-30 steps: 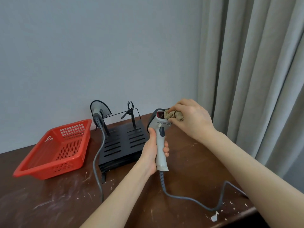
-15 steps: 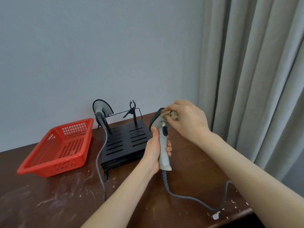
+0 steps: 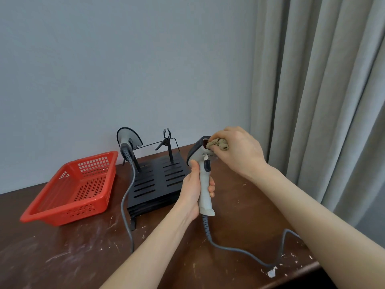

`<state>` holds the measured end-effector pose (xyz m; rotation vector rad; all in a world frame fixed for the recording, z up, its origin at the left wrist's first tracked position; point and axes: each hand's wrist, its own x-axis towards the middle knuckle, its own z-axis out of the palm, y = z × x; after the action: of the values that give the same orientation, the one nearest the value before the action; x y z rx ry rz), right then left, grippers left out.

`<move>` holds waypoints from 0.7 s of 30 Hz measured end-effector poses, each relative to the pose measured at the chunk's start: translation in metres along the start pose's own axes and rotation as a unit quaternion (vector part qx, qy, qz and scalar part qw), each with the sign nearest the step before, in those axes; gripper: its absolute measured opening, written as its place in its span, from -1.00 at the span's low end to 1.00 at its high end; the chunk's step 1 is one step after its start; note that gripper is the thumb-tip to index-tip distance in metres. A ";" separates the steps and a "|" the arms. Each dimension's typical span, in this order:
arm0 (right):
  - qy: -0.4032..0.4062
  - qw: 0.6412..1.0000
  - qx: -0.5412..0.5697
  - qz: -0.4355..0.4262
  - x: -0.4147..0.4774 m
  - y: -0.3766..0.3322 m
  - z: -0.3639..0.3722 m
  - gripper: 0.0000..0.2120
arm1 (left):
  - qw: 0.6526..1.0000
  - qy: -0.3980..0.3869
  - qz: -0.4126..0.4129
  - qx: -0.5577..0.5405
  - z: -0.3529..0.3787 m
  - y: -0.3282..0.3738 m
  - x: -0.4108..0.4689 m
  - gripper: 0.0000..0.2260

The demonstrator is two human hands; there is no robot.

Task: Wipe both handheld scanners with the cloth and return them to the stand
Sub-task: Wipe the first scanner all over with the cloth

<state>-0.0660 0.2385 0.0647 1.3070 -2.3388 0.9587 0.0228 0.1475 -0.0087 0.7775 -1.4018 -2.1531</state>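
cloth (image 3: 219, 144) now rightward on scanner (image 3: 204, 203), window (image 3: 205, 143) half-hidden

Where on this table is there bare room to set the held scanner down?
Bare wood in front of the red basket, left of the docked scanner's cable; another patch between the stand and the curtain. The near right is crowded: the held scanner's cable loops there.

Head view looks forward-down, seemingly close, over the table (image 3: 62, 257).
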 end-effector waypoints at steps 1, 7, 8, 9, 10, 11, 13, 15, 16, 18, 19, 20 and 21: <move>0.000 1.000 -0.006 0.018 0.000 0.003 -0.001 -0.82 | 1.000 0.000 0.001 0.000 0.000 0.000 0.000 -0.48; 0.023 0.995 0.007 0.096 -0.002 0.005 -0.002 -0.79 | 1.000 -0.004 -0.004 0.004 0.001 -0.002 -0.002 -0.48; 0.023 0.994 0.006 0.110 -0.002 0.006 -0.002 -0.78 | 1.000 -0.004 -0.005 0.004 0.002 -0.002 -0.003 -0.48; 0.020 0.993 -0.001 0.120 -0.002 0.006 -0.003 -0.76 | 1.000 -0.002 -0.005 0.006 0.003 -0.003 -0.003 -0.48; 0.018 0.992 -0.008 0.125 -0.002 0.007 -0.004 -0.75 | 1.000 -0.001 -0.004 0.009 0.003 -0.003 -0.004 -0.48; 0.020 0.991 -0.010 0.128 -0.002 0.006 -0.004 -0.74 | 1.000 -0.002 -0.001 0.013 0.003 -0.004 -0.004 -0.47; 0.028 0.991 0.000 0.132 -0.002 0.003 -0.004 -0.76 | 1.000 -0.004 0.008 0.021 0.005 -0.004 -0.004 -0.47; 0.038 0.991 0.032 0.122 -0.003 -0.003 -0.004 -0.78 | 0.999 -0.004 0.018 0.028 0.006 -0.003 -0.004 -0.48; 0.042 0.992 0.049 0.109 -0.003 -0.006 -0.005 -0.80 | 0.999 -0.004 0.022 0.029 0.007 -0.002 -0.004 -0.48; 0.049 0.994 0.058 0.082 -0.003 -0.010 -0.005 -0.84 | 0.999 -0.003 0.027 0.026 0.007 -0.001 -0.004 -0.48; 0.050 0.995 0.049 0.076 -0.003 -0.010 -0.005 -0.84 | 0.999 -0.003 0.028 0.024 0.007 -0.001 -0.004 -0.48; 0.050 0.995 0.033 0.077 -0.003 -0.007 -0.006 -0.85 | 0.999 -0.002 0.027 0.022 0.007 0.000 -0.004 -0.48; 0.049 0.995 0.015 0.082 -0.003 -0.004 -0.007 -0.86 | 1.000 -0.002 0.024 0.018 0.007 0.001 -0.004 -0.48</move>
<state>-0.0621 0.2433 0.0696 1.0666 -2.3927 1.0846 0.0216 0.1547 -0.0048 0.7458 -1.4496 -2.0989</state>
